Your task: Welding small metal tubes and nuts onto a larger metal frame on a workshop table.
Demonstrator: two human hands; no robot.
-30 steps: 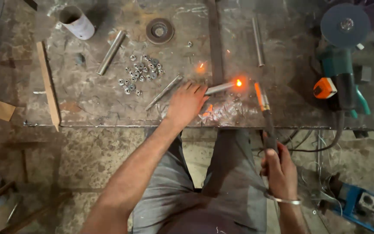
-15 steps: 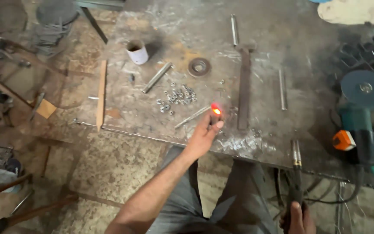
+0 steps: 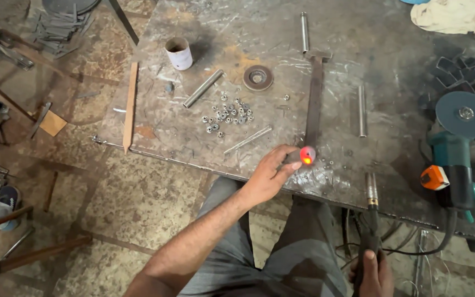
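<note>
Overhead, a scarred steel table (image 3: 391, 71) fills the upper frame, its top stained with rust, spatter and scorch marks; its near edge runs slantwise from left to lower right. Below it lies a stone floor (image 3: 138, 203) of cracked, dusty slabs, with scrap metal and wooden sticks strewn at the far left. A pale cloth (image 3: 457, 16) sits at the table's upper right corner.

Next in size, a teal grinder (image 3: 457, 148) with a grey disc rests at the right edge, an orange tape measure (image 3: 434, 177) touching its body. A long flat bar (image 3: 314, 99) lies upright in the frame at mid-table, a short tube (image 3: 362, 110) to its right and another tube (image 3: 304, 32) above. A wooden strip (image 3: 130, 107) lies along the left edge.

Smaller items: a white cup (image 3: 178, 53), a grey rod (image 3: 203, 88), a round disc (image 3: 258, 77), a thin rod (image 3: 248, 139) and a scatter of nuts (image 3: 226, 114).

Left hand (image 3: 268, 173): fingers closed around a short workpiece (image 3: 307, 155) whose tip glows orange-red, held just over the near edge, below the flat bar.

Right hand (image 3: 375, 272): clamped on a welding torch (image 3: 370, 220), nozzle pointing up toward the table edge, well apart from the left hand.
</note>
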